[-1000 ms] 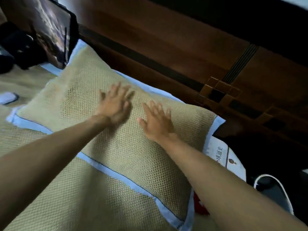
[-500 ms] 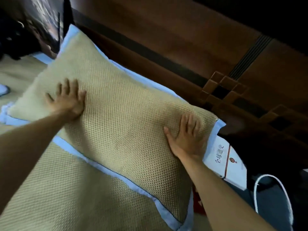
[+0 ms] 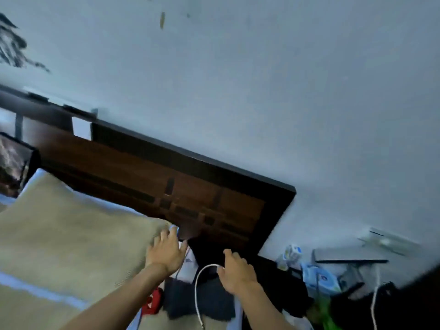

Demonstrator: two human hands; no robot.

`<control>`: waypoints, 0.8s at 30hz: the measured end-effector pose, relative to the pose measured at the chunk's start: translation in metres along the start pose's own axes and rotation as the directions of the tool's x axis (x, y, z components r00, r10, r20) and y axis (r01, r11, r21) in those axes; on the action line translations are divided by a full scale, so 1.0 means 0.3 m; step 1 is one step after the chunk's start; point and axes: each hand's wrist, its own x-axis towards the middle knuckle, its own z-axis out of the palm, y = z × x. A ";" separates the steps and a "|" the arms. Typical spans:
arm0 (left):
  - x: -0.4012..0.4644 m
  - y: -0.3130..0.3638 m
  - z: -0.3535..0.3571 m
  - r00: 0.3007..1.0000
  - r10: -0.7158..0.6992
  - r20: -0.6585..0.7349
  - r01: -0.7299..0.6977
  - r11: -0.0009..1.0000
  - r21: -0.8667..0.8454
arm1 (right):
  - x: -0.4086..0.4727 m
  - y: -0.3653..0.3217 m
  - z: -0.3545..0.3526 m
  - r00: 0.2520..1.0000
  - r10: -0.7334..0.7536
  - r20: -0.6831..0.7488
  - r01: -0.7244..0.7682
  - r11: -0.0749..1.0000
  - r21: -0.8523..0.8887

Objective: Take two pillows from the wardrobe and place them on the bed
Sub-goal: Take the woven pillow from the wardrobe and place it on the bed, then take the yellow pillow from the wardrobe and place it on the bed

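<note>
A tan mesh pillow (image 3: 71, 236) with a pale blue border lies on the bed (image 3: 35, 313) at the lower left, its far edge against the dark wooden headboard (image 3: 181, 186). My left hand (image 3: 166, 252) hovers with fingers spread at the pillow's right corner and holds nothing. My right hand (image 3: 235, 273) hangs open to the right of the pillow, over the dark gap beside the bed, next to a white cable (image 3: 197, 291). The view is blurred by motion. No second pillow is in sight.
A pale wall (image 3: 262, 91) fills the upper frame. Right of the headboard sits clutter: a small carton (image 3: 294, 253), blue packets (image 3: 319, 277), a green item (image 3: 326, 315). A red object (image 3: 153, 303) lies by the bed edge. A dark framed picture (image 3: 14, 167) leans at the left.
The view has swung up and to the right, bringing the wall into sight. Both hands have come off the pillow's top and moved right, the right one past its edge.
</note>
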 end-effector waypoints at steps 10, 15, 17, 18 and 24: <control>-0.449 0.900 -0.125 0.858 0.513 -0.013 -0.513 0.859 0.010 | -0.687 0.724 -0.557 0.869 0.315 -0.381 -0.250 0.945 0.213; -0.693 1.280 -0.134 0.663 0.749 -0.001 -0.748 0.662 -0.044 | -1.106 0.888 -0.714 0.691 0.499 -0.523 -0.464 0.861 0.210; -0.822 1.398 -0.104 0.571 0.821 0.020 -0.815 0.569 -0.106 | -1.282 0.912 -0.739 0.622 0.550 -0.558 -0.542 0.816 0.201; -0.881 1.439 -0.094 0.541 0.840 0.042 -0.826 0.541 -0.158 | -1.348 0.916 -0.750 0.595 0.562 -0.575 -0.570 0.799 0.193; -1.331 1.579 -0.102 0.343 0.935 0.092 -0.876 0.354 -0.328 | -1.784 0.926 -0.761 0.462 0.661 -0.591 -0.687 0.688 0.233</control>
